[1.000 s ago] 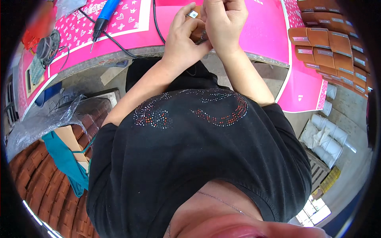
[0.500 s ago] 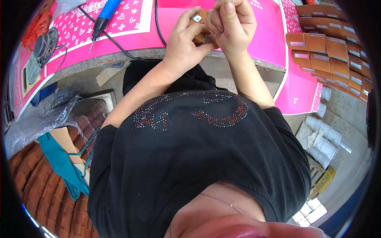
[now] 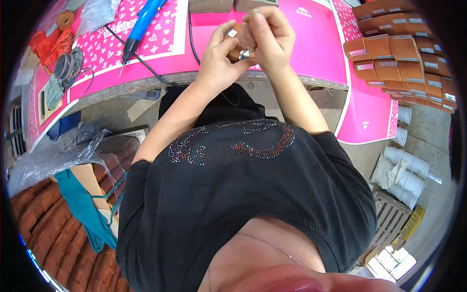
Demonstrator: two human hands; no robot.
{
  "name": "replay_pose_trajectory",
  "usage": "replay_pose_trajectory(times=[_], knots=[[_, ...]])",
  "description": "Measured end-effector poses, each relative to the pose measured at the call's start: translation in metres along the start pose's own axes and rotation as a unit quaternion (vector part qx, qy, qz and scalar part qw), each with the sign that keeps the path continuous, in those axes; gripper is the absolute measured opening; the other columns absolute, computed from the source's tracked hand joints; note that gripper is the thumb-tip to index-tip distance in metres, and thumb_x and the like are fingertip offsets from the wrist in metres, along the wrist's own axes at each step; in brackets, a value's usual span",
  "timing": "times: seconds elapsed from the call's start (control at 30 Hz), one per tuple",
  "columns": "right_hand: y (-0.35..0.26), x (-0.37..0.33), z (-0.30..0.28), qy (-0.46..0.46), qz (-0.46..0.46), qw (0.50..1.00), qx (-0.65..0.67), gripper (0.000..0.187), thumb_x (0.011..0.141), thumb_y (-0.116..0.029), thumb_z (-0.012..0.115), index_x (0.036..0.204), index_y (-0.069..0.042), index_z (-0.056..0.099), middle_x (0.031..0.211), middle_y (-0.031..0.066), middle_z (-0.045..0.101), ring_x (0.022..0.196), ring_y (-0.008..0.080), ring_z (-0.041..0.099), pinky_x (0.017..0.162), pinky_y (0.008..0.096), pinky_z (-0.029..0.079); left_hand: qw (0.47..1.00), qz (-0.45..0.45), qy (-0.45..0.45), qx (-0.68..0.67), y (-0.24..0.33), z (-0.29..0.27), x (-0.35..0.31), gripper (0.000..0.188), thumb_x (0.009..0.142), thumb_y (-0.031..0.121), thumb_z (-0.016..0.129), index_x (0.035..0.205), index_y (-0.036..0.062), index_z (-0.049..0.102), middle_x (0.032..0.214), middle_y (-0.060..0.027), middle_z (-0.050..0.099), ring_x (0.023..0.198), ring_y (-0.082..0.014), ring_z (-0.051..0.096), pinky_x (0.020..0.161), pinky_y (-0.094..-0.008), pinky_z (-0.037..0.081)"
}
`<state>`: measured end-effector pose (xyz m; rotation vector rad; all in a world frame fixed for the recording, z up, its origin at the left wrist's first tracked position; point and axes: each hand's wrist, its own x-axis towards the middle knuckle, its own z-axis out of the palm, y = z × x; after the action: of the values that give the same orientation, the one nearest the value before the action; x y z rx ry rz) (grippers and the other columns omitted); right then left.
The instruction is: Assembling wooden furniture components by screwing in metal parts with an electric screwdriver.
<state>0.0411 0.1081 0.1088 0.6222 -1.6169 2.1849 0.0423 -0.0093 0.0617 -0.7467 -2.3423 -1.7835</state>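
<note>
My left hand [image 3: 216,61] is closed around a small brown block-like piece [image 3: 234,52] above the near edge of the pink table. A shiny metal fitting [image 3: 244,54] shows on the piece, close to my left thumb. Over its right side, my right hand [image 3: 268,40] is curled with the thumb pressed against the fingers. Whatever those fingers pinch, if anything, is hidden. Both hands cover much of the brown piece.
A blue electric screwdriver [image 3: 141,31] lies at the left with its black cable. Brown pieces with metal plates [image 3: 389,68] are stacked at the right. Grey blocks [image 3: 211,5] stand at the far edge. Teal cloth [image 3: 85,209] and more brown stacks [image 3: 53,233] are lower left; white buckets [image 3: 406,170] lower right.
The view has shifted, bringing the grey blocks into sight. My right hand has come slightly lower and closer to the brown piece. Its metal fitting shows more plainly now.
</note>
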Motion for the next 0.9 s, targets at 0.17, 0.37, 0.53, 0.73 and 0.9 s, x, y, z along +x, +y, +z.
replay_pose_trajectory(times=[0.17,0.37,0.53,0.73,0.9], knots=[[-0.03,0.017,-0.015,0.088,-0.117,0.989,0.005,0.014,0.095,-0.014,0.042,0.086,-0.004,0.046,0.053,-0.0006,0.036,0.04,0.0075,0.031,0.038,0.0212,0.029,0.981,0.064,-0.179,0.027,-0.016,-0.055,0.027,0.029,0.067,0.014,0.072,0.094,0.0085,0.064,0.135,-0.0132,0.038,0.123,-0.0317,0.039,0.101,-0.0377,0.035],[-0.008,0.012,-0.021,0.203,-0.012,0.979,0.016,0.017,0.096,-0.016,0.042,0.083,-0.005,0.047,0.051,-0.0004,0.035,0.04,0.0085,0.032,0.038,0.0228,0.031,0.973,0.032,-0.171,0.15,-0.002,-0.052,0.028,0.055,0.059,0.034,0.079,0.103,0.007,0.059,0.134,-0.0246,0.034,0.123,-0.0373,0.036,0.1,-0.0426,0.033],[0.007,0.015,0.001,0.163,-0.025,0.986,0.031,0.015,0.095,-0.015,0.043,0.086,-0.004,0.048,0.054,0.0004,0.039,0.042,0.0078,0.034,0.04,0.0216,0.032,0.976,0.073,0.062,0.194,-0.013,-0.006,0.01,0.039,0.062,0.028,0.078,0.083,0.0041,0.056,0.127,-0.0237,0.04,0.113,-0.0394,0.043,0.094,-0.0454,0.034],[0.021,0.014,0.004,0.141,-0.002,0.989,0.052,0.015,0.095,-0.015,0.043,0.086,-0.004,0.047,0.054,0.0,0.039,0.042,0.0068,0.034,0.04,0.0204,0.031,0.977,0.081,0.079,0.18,-0.014,-0.003,0.011,0.035,0.062,0.024,0.078,0.08,0.0045,0.055,0.125,-0.0214,0.041,0.11,-0.037,0.044,0.092,-0.0446,0.036],[0.025,0.015,0.0,0.108,0.011,0.994,0.033,0.015,0.095,-0.015,0.043,0.086,-0.004,0.047,0.054,0.0,0.04,0.042,0.0066,0.035,0.04,0.0205,0.031,0.974,0.092,0.081,0.19,-0.016,-0.004,0.011,0.035,0.062,0.024,0.077,0.081,0.0045,0.055,0.124,-0.0199,0.042,0.109,-0.0365,0.045,0.09,-0.0438,0.037]])
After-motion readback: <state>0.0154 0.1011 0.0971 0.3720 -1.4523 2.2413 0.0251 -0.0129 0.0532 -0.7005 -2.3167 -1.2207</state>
